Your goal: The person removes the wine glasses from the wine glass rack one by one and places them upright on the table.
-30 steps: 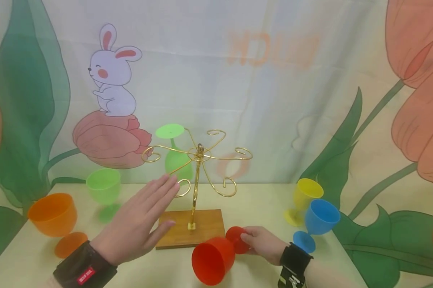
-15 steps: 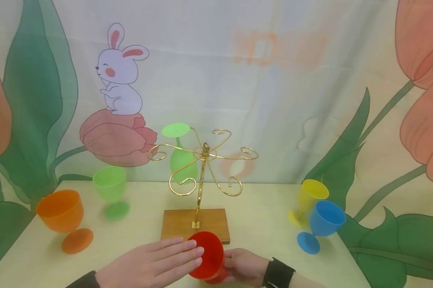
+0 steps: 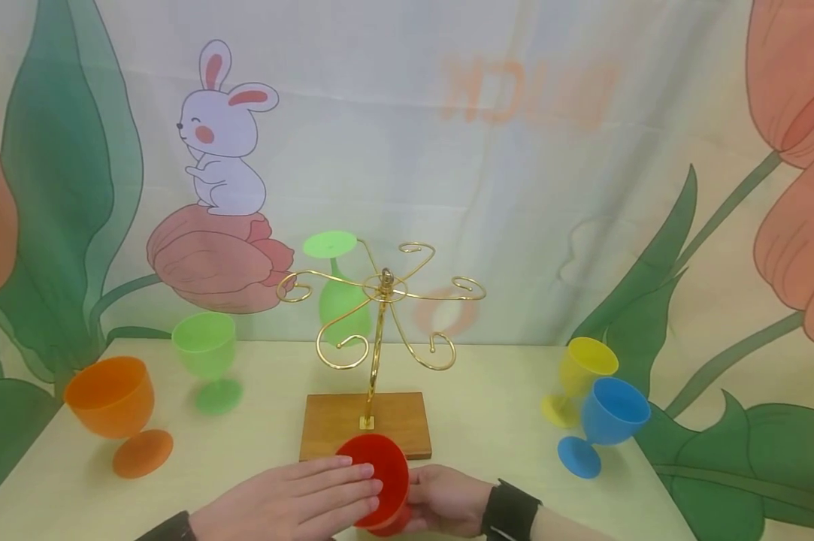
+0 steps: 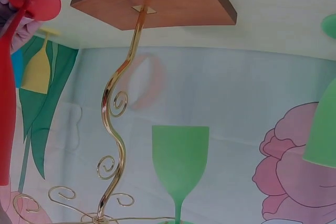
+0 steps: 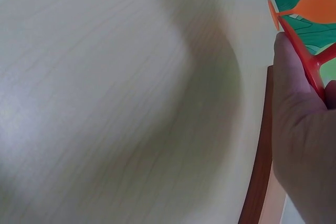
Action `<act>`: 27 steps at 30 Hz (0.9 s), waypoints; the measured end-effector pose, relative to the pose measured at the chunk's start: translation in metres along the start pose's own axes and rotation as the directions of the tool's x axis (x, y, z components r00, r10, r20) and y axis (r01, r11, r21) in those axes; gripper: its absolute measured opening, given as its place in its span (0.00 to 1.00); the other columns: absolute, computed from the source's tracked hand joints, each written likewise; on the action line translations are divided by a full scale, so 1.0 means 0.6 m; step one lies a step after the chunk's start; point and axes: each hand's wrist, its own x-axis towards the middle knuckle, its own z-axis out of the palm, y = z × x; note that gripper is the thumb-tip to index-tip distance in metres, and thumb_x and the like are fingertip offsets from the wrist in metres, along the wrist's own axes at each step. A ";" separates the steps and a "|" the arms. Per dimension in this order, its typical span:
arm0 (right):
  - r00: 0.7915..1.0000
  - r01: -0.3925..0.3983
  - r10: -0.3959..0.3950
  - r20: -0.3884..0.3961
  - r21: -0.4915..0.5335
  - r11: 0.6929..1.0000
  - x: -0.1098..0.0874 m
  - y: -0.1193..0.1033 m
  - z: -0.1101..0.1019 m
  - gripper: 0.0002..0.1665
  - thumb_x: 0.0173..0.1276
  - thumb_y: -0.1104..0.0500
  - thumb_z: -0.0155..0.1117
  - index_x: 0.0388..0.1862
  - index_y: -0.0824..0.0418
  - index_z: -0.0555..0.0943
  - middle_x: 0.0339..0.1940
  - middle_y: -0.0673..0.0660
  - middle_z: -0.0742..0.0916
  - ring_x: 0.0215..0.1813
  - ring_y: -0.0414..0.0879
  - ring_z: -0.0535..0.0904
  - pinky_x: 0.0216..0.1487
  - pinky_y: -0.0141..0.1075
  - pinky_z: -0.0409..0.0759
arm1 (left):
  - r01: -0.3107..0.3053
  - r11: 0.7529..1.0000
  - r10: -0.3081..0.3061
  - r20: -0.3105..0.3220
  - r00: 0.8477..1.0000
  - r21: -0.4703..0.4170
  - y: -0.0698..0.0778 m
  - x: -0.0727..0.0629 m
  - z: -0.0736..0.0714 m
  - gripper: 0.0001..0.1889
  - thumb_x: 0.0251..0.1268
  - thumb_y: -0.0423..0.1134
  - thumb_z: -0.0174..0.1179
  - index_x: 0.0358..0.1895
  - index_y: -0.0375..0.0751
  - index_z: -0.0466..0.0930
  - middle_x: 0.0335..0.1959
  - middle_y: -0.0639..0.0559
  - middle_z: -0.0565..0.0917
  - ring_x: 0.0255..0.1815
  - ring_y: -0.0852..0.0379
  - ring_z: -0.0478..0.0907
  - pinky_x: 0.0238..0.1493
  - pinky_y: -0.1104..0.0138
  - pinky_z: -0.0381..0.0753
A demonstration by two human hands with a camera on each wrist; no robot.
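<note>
My right hand (image 3: 452,500) grips a red plastic goblet (image 3: 396,481) low down, at its foot and stem. The goblet's mouth faces up toward the head camera. My left hand (image 3: 292,500) lies with straight fingers across the left side of that mouth, hiding part of the rim. In the right wrist view, the thumb (image 5: 289,72) lies along the red foot (image 5: 307,61). Just behind the hands stands a gold wire rack (image 3: 377,338) on a wooden base (image 3: 413,428). An upside-down green goblet (image 3: 344,308) hangs from its back left arm; the other curled arms carry nothing.
On the left of the table (image 3: 494,413) stand an orange goblet (image 3: 112,409) and a second green goblet (image 3: 206,349). A yellow goblet (image 3: 579,372) and a blue goblet (image 3: 612,413) stand at the right. A printed cloth (image 3: 352,150) hangs behind.
My left hand has come down from beside the rack's front arm onto the red goblet's mouth. My right hand has moved left and tipped the goblet more upright.
</note>
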 end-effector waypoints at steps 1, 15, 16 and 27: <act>1.000 0.001 -0.001 0.000 0.000 1.000 0.000 -0.001 0.001 0.23 0.75 0.59 0.53 0.65 0.66 0.72 0.53 0.62 0.84 0.49 0.51 0.83 0.54 0.44 0.79 | -0.006 1.000 0.006 -0.015 1.000 0.000 -0.001 0.000 0.001 0.29 0.75 0.54 0.47 0.71 0.41 0.65 0.70 0.51 0.68 0.73 0.57 0.59 0.72 0.65 0.56; 0.999 -0.035 0.034 -0.025 -0.040 0.999 0.003 -0.006 0.014 0.20 0.75 0.60 0.52 0.62 0.65 0.76 0.47 0.61 0.86 0.42 0.49 0.84 0.52 0.43 0.80 | -0.005 0.999 0.003 -0.039 0.999 -0.051 -0.008 0.008 0.004 0.11 0.74 0.48 0.49 0.47 0.49 0.78 0.43 0.61 0.81 0.50 0.60 0.75 0.61 0.68 0.72; 0.999 -0.023 0.021 -0.034 -0.060 0.998 0.003 -0.006 0.015 0.20 0.75 0.59 0.52 0.62 0.64 0.76 0.46 0.61 0.86 0.42 0.49 0.84 0.52 0.43 0.81 | -0.007 0.999 0.005 -0.043 0.999 -0.048 -0.009 0.008 0.004 0.11 0.74 0.47 0.49 0.47 0.49 0.78 0.42 0.60 0.81 0.49 0.60 0.75 0.61 0.68 0.72; 0.858 -0.079 -0.398 -0.324 -0.849 0.522 -0.001 -0.029 -0.007 0.29 0.74 0.42 0.53 0.67 0.55 0.72 0.62 0.50 0.79 0.62 0.48 0.75 0.61 0.50 0.74 | 0.153 0.985 -0.151 0.026 0.988 -0.076 -0.020 -0.015 -0.009 0.13 0.67 0.55 0.56 0.41 0.51 0.77 0.39 0.62 0.79 0.45 0.61 0.75 0.58 0.64 0.74</act>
